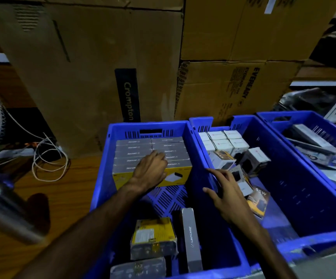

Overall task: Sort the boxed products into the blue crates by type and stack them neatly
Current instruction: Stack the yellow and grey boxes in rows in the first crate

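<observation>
left hand (pixel 151 172): laid flat, fingers relaxed, on grey boxes (pixel 134 156) stacked at left crate (pixel 100 178) far end | right hand (pixel 226 195): fingers spread, nothing held, over middle crate (pixel 284 178) left wall beside white boxes (pixel 221 140)

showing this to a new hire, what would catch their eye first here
Likely the three blue crates side by side, bright against the brown cartons behind. In the left one, the left hand rests on a neat stack of grey Lapcare boxes, while the right hand hovers open over the middle crate's jumbled small boxes.
</observation>
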### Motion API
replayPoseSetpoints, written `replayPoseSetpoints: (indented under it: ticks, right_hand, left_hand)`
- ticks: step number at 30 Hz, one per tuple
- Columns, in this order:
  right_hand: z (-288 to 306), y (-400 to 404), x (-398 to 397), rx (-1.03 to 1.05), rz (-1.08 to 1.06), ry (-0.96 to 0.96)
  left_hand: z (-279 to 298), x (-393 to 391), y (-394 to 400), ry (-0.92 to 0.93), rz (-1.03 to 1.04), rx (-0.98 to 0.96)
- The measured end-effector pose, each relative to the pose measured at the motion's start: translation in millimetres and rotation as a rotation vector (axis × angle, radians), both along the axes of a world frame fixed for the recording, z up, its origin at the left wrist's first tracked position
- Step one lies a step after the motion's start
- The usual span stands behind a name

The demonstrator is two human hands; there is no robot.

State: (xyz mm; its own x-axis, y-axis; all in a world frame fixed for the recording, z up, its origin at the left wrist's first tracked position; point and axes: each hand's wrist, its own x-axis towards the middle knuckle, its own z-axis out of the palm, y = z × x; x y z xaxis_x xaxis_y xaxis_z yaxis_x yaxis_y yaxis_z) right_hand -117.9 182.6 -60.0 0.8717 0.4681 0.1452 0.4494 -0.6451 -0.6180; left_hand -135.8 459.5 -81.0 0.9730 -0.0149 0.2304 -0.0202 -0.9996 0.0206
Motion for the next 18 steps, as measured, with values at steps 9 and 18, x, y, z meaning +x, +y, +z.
replayPoseSetpoints:
  ticks: [9,18]
  right_hand:
    - [4.9,-0.9,-2.2,0.025,-0.017,0.001]
    - [5.5,0.2,-3.3,0.018,-0.027,-0.081]
  left_hand:
    - [19.8,-22.9,-33.7,0.134,-0.200,-0.158]
    - [1.2,-63.3,-80.9,0.411,-0.483,-0.166]
